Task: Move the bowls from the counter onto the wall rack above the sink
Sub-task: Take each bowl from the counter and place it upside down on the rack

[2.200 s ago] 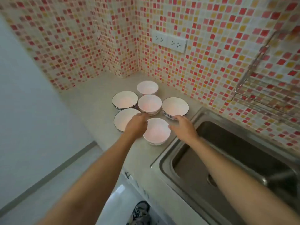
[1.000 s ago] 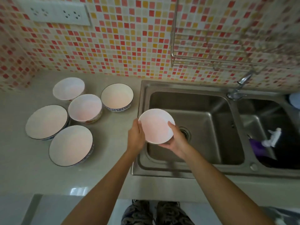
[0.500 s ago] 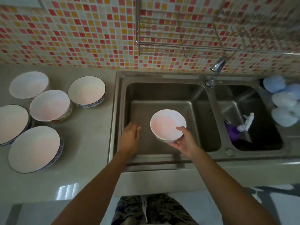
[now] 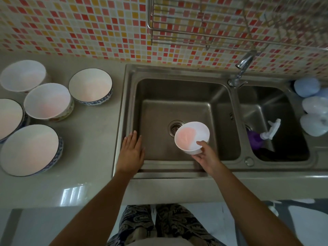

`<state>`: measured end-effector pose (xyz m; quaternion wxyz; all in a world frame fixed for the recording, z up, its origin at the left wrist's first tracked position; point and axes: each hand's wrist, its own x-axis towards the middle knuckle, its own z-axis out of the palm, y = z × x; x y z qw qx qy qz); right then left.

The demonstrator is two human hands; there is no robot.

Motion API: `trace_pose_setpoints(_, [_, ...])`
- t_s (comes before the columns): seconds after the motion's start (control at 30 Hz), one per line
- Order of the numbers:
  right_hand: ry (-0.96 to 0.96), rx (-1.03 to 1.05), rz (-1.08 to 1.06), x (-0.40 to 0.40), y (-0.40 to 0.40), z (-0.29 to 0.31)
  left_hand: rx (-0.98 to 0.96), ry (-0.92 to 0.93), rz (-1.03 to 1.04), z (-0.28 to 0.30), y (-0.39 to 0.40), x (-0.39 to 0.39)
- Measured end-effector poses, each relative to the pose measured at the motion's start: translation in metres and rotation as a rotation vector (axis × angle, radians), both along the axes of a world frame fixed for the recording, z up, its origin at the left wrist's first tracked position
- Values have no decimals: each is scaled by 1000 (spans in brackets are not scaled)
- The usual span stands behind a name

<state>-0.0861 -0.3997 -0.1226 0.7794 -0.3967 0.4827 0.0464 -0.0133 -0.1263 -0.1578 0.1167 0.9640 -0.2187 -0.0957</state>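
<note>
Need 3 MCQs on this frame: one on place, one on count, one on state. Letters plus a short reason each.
1. Where is the held bowl?
A. on the wall rack
B. over the left sink basin
C. on the counter

2. How many bowls stand on the counter?
A. three
B. five
C. seven

3. What is the left hand doing?
A. lying open and empty at the sink edge
B. gripping a bowl
C. turning the tap

Key:
1 B: the right hand holds it by the rim above the drain.
2 B: five sit left of the sink.
3 A: fingers are flat, with nothing in them.
</note>
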Motion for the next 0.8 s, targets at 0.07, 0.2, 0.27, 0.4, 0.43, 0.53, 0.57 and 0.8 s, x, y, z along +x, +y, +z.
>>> trace_pose_setpoints(0.07, [5, -18, 40, 1, 0, -1, -10, 0, 3, 0, 0, 0])
trace_pose_setpoints(0.2, [20, -51, 105, 4, 0, -2, -23, 2, 9, 1, 0, -1])
trace_pose_setpoints(0.27, [22, -62, 111, 6, -1, -3, -30, 2, 11, 1, 0, -1])
trace_pose_setpoints(0.4, [38, -76, 110, 9, 0, -4, -41, 9, 17, 1, 0, -1])
trace_pose_setpoints(0.43, [40, -81, 115, 10, 0, -5, -48, 7, 17, 1, 1, -1])
trace_pose_setpoints(0.53, [53, -106, 117, 12, 1, -6, -66, 5, 21, 1, 1, -1])
trace_pose_setpoints(0.57, [55, -121, 118, 13, 2, -6, -68, 4, 22, 1, 1, -2])
trace_pose_setpoints(0.8, [60, -248, 138, 16, 5, -9, -67, 1, 24, 0, 2, -2])
